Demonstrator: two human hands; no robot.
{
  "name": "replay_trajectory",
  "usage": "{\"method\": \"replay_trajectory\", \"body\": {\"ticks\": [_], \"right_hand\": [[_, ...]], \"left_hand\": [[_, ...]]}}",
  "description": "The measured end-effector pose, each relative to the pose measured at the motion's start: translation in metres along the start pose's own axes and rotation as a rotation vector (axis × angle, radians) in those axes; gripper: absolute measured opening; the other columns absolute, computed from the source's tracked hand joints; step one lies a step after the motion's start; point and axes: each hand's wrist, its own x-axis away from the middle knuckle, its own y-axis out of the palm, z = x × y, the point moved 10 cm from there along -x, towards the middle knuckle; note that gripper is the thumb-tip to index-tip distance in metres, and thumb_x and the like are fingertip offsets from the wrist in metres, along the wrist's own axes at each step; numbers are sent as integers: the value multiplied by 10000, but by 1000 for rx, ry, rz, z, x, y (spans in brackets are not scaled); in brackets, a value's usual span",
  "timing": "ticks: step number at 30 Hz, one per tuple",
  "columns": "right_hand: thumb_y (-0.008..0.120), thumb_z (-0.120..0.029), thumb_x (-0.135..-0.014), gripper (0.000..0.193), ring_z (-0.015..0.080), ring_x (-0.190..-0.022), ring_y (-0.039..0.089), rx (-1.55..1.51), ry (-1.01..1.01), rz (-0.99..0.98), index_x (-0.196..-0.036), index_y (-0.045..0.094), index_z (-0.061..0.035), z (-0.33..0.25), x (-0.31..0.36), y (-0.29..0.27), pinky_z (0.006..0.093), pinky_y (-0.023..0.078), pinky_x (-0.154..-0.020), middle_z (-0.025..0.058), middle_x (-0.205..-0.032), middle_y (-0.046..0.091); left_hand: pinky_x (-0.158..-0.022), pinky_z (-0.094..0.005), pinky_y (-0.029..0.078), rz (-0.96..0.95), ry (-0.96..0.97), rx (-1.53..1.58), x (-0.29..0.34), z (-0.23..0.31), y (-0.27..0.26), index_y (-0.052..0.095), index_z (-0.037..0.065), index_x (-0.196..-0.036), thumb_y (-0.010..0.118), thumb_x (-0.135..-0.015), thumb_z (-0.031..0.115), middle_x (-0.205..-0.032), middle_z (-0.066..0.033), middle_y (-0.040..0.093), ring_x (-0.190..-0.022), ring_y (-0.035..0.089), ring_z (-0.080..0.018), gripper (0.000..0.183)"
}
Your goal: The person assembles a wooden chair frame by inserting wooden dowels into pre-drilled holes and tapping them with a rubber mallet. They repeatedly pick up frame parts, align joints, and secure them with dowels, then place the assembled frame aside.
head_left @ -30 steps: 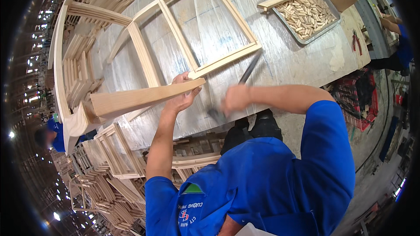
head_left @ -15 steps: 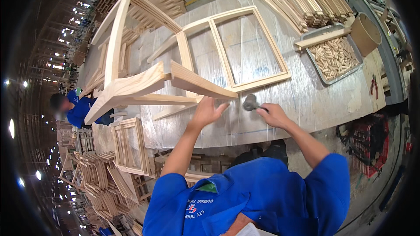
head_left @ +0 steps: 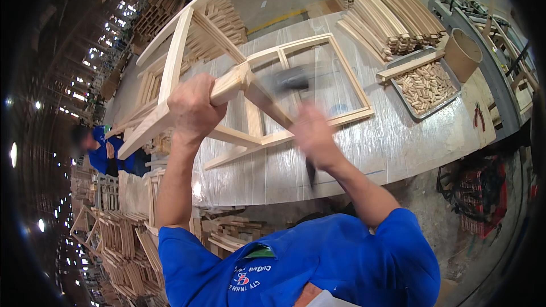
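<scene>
My left hand (head_left: 196, 105) is closed around a pale wooden rail (head_left: 229, 86) of a chair-like frame (head_left: 175, 51) that stands tilted on the wrapped table. Just right of it, my right hand (head_left: 313, 133) grips a mallet, smeared by motion. The dark mallet head (head_left: 291, 79) is raised near the joint where the rail meets a slanting wooden piece (head_left: 268, 105); contact cannot be made out. Its handle end sticks out below my right hand. Beyond lies a flat rectangular wooden frame (head_left: 351, 74), partly hidden by the mallet and my hand.
A grey tray (head_left: 422, 117) of wooden dowels has a wooden bar (head_left: 412, 65) across it. Nearby are a brown tub (head_left: 463, 48), red-handled pliers (head_left: 479, 118) and stacked slats (head_left: 392, 20). A red crate (head_left: 483, 193) sits right; another person (head_left: 102, 150) works at left.
My left hand has moved up and left and closed on the rail. My right hand has lifted the mallet up and left from the tabletop toward the joint.
</scene>
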Motion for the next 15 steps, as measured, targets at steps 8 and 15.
{"method": "replay_trajectory", "body": {"ticks": [8, 15], "right_hand": [[399, -547, -1115, 455, 36, -444, 398, -368, -96, 275, -911, 496, -153, -52, -2, -12, 214, 327, -378, -56, -674, 468], [534, -367, -1105, 424, 112, -690, 550, 630, 1, -234, -1314, 573, -1, 2, -5, 42, 280, 454, -636, 33, -793, 594]], "left_hand": [[-584, -386, 456, 79, -34, 29, 27, -9, -20, 579, 132, -778, 752, -752, 156, -679, -55, 600, -616, 623, -257, 177], [-575, -393, 445, 60, -40, 15, 30, -11, -19, 582, 132, -782, 744, -728, 117, -679, -48, 603, -623, 620, -249, 172]]}}
